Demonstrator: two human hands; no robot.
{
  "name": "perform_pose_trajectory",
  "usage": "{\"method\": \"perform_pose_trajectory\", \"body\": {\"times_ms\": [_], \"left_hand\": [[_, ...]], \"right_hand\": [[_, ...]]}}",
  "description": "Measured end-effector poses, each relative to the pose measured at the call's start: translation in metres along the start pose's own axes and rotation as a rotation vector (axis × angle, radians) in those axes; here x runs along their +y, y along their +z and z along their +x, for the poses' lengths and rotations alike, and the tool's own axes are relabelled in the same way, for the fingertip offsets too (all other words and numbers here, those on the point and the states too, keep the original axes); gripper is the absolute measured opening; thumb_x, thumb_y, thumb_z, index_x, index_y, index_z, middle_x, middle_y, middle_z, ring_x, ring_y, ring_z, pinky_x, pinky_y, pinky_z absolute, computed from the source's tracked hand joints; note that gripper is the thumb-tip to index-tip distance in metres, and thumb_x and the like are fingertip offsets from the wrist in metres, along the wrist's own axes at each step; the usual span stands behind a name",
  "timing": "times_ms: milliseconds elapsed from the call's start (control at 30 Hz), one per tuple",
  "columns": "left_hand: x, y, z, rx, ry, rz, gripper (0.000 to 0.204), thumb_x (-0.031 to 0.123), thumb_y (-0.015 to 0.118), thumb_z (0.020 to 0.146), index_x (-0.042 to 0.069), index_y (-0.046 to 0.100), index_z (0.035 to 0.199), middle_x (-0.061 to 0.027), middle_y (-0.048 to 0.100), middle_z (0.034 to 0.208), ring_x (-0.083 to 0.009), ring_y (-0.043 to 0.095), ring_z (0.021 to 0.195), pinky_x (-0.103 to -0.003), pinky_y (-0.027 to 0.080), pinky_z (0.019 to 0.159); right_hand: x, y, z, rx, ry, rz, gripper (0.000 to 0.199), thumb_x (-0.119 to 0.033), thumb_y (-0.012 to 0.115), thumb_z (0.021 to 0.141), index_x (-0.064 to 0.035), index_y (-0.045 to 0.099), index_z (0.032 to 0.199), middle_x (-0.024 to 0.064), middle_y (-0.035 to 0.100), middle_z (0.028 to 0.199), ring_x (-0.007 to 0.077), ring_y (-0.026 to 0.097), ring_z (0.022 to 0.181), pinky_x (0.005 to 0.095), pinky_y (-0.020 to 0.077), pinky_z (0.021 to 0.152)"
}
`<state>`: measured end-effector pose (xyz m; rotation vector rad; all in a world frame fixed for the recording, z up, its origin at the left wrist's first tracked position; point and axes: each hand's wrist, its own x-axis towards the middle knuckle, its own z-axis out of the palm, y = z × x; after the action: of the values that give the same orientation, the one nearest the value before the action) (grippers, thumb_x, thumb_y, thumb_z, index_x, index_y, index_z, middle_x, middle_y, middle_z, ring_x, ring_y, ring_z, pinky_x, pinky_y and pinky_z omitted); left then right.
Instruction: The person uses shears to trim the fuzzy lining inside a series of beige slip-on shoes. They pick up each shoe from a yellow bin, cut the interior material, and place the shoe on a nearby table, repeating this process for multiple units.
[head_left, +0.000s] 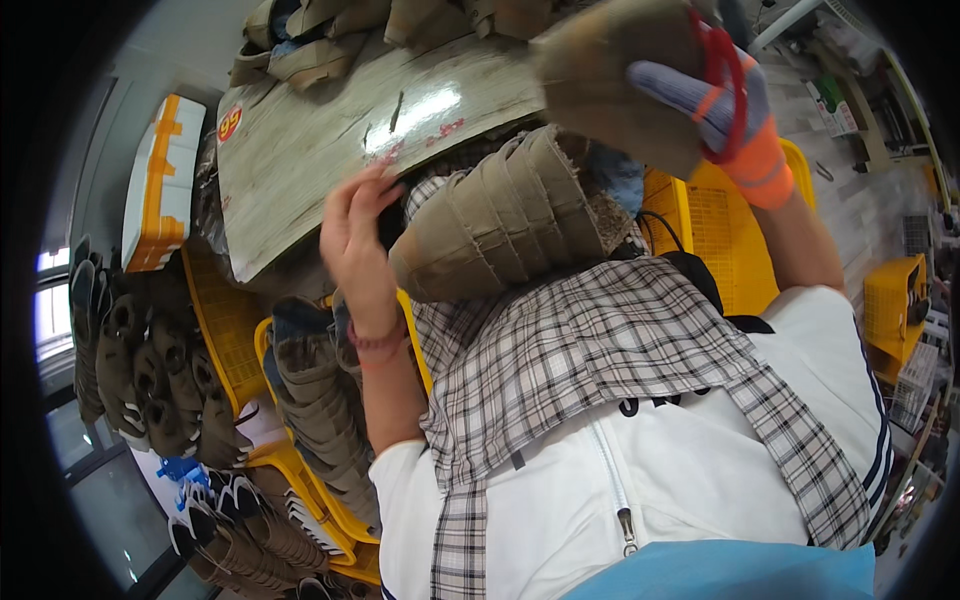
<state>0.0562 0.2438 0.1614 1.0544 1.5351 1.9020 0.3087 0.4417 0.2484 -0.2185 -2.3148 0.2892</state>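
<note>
My right hand, in a grey and orange knit glove, is raised at the upper right. It grips a brown fabric shoe upper, blurred by motion. A red loop, perhaps a scissors handle, runs round the gloved fingers; its other end is hidden. My left hand, bare with a reddish band at the wrist, is lifted near the table edge, fingers loosely bent and apart, holding nothing. Between both hands, a nested stack of brown shoe uppers lies on its side across my checked apron.
Ahead stands a glossy table with more brown uppers along its far side. Yellow crates sit at my right; another yellow crate at my left bears stacked uppers. A white box with yellow tape is farther left.
</note>
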Motion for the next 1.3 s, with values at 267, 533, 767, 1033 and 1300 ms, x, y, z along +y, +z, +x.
{"method": "perform_pose_trajectory", "body": {"times_ms": [267, 533, 767, 1033, 1300], "left_hand": [[-0.088, -0.072, -0.108, 0.225, -0.453, -0.368, 0.03, 0.029, 0.047, 0.093, 0.001, 0.058, 0.094, -0.0061, 0.062, 0.094, -0.0165, 0.057, 0.087, -0.03, 0.044, 0.078], [-0.094, -0.048, -0.065, -0.095, -0.658, -0.545, 0.042, 0.027, 0.052, 0.089, -0.001, 0.047, 0.12, -0.0117, 0.055, 0.115, -0.0229, 0.054, 0.105, -0.037, 0.044, 0.089], [-0.091, -0.053, -0.065, -0.071, -0.642, -0.826, 0.044, 0.019, 0.055, 0.084, 0.0, 0.046, 0.123, -0.0127, 0.053, 0.118, -0.0257, 0.051, 0.109, -0.039, 0.041, 0.094], [-0.057, -0.186, -0.009, 0.229, -0.183, -0.619, 0.045, 0.025, 0.058, 0.079, 0.0, 0.051, 0.116, -0.013, 0.055, 0.116, -0.0272, 0.053, 0.105, -0.042, 0.043, 0.09], [-0.105, -0.336, 0.057, 0.403, -0.095, -0.383, 0.052, 0.028, 0.061, 0.08, -0.003, 0.048, 0.12, -0.0146, 0.052, 0.118, -0.0302, 0.05, 0.108, -0.042, 0.04, 0.094]], "right_hand": [[0.026, 0.055, -0.107, -0.249, 0.559, 0.22, 0.036, -0.022, 0.072, 0.072, -0.0008, 0.055, 0.096, 0.0131, 0.056, 0.073, 0.022, 0.052, 0.063, 0.0317, 0.043, 0.06], [0.033, 0.123, -0.116, -0.287, 0.729, 1.001, 0.042, -0.012, 0.068, 0.076, 0.0003, 0.052, 0.114, 0.0058, 0.061, 0.102, 0.012, 0.055, 0.094, 0.027, 0.0456, 0.08], [0.003, 0.127, -0.067, -0.378, 0.77, 1.447, 0.049, -0.01, 0.061, 0.082, -0.0013, 0.041, 0.125, 0.0065, 0.052, 0.119, 0.0148, 0.048, 0.11, 0.0312, 0.0395, 0.093], [-0.021, 0.224, 0.078, -0.406, 0.27, 1.546, 0.053, -0.018, 0.066, 0.08, -0.0009, 0.042, 0.123, 0.0045, 0.052, 0.112, 0.0115, 0.049, 0.1, 0.0278, 0.0403, 0.089], [-0.002, 0.408, 0.158, -0.471, 0.339, 1.28, 0.052, -0.039, 0.068, 0.076, -0.0035, 0.05, 0.11, 0.0028, 0.058, 0.083, 0.0094, 0.048, 0.074, 0.0299, 0.0432, 0.066]]}}
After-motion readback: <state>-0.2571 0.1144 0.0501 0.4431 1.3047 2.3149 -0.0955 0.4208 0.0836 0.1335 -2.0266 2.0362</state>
